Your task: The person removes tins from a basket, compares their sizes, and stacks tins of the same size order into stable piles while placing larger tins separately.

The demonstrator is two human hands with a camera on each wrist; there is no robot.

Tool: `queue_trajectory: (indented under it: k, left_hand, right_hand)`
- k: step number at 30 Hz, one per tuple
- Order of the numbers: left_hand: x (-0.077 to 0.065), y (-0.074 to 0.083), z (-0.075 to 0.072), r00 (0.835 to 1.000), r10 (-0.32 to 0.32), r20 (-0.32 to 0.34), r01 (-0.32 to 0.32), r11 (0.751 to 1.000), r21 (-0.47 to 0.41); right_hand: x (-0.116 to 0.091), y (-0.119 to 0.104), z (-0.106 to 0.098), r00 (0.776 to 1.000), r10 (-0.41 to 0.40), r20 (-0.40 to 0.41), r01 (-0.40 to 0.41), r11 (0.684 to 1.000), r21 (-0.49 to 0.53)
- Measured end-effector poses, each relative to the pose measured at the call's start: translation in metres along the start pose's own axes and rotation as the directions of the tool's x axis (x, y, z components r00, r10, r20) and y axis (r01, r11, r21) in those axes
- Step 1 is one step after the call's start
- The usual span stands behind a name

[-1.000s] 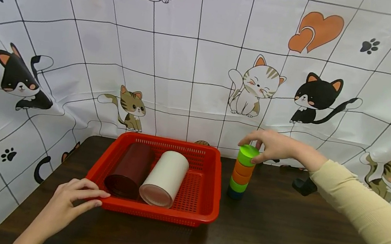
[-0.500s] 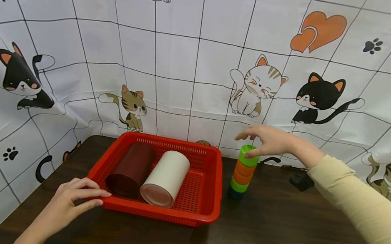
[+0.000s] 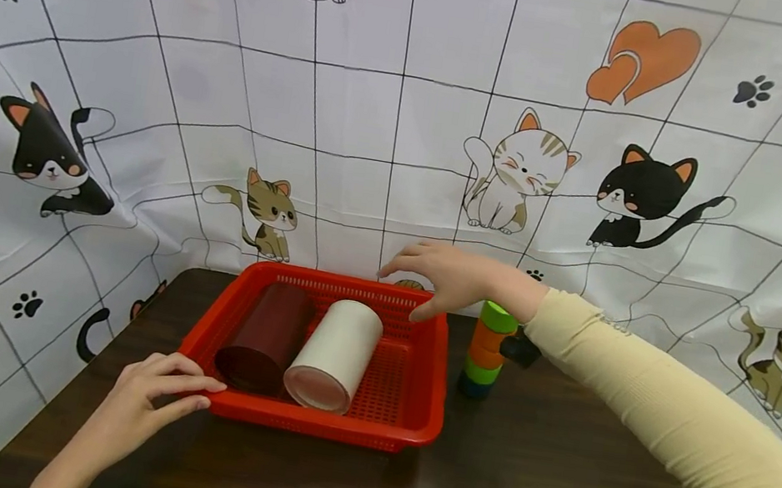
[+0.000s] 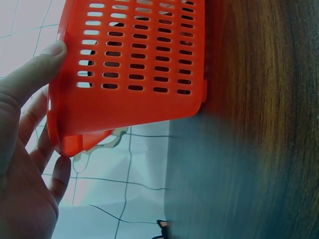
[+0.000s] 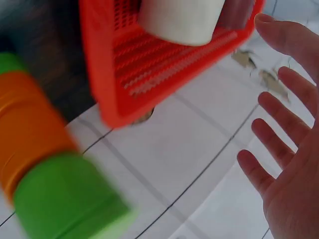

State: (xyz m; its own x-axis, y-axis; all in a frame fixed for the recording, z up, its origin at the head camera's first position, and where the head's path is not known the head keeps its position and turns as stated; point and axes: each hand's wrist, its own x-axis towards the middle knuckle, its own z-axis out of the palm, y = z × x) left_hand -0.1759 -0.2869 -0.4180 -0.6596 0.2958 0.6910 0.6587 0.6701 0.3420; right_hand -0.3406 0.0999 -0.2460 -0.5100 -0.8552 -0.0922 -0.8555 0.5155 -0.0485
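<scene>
A red plastic basket (image 3: 412, 433) with slotted walls stands on the dark table. My left hand (image 3: 143, 401) grips its near left corner; in the left wrist view, the thumb (image 4: 47, 62) lies along the rim with the fingers behind it. Inside the basket, a dark red cylinder (image 3: 268, 335) and a white cylinder (image 3: 336, 354) lie on their sides. My right hand (image 3: 457, 278) is open and holds nothing, over the basket's back right edge. Behind its wrist, a stack of green, orange and dark blue cups (image 3: 486, 347) stands upright to the basket's right.
A white sheet (image 3: 349, 120) printed with a grid and cartoon cats hangs behind the table and along its left side. The dark wooden table (image 3: 554, 471) extends in front of the basket and to its right. A small black object (image 3: 519, 350) shows beneath my right wrist.
My right hand has let go of the top of the cup stack and moved left to above the basket. The stack stays standing. My left hand remains on the basket's corner.
</scene>
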Motion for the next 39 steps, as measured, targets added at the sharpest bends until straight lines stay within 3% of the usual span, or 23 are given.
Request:
queue_trajectory:
  k: [10,20,28,39]
  left_hand:
    - [-0.002,-0.003,0.001,1.000,0.006,-0.004,-0.006,1.000,-0.001]
    - [0.000,-0.001,0.000,1.000,-0.028,0.007,0.028,0.999,0.026]
    - [-0.002,-0.002,0.001,1.000,-0.024,0.005,0.024,0.999,0.029]
    - [-0.002,-0.001,0.001,0.998,-0.055,0.013,0.054,0.998,0.034]
  right_hand:
    - [0.045,-0.029,0.024,0.988,-0.151,0.038,0.152,0.988,-0.033]
    - [0.077,-0.050,0.040,0.971,-0.171,0.168,0.182,0.982,-0.057]
    - [0.087,-0.062,0.067,0.952,-0.186,0.241,0.212,0.974,-0.085]
    - [0.090,-0.066,0.085,0.935,-0.230,0.270,0.270,0.955,-0.123]
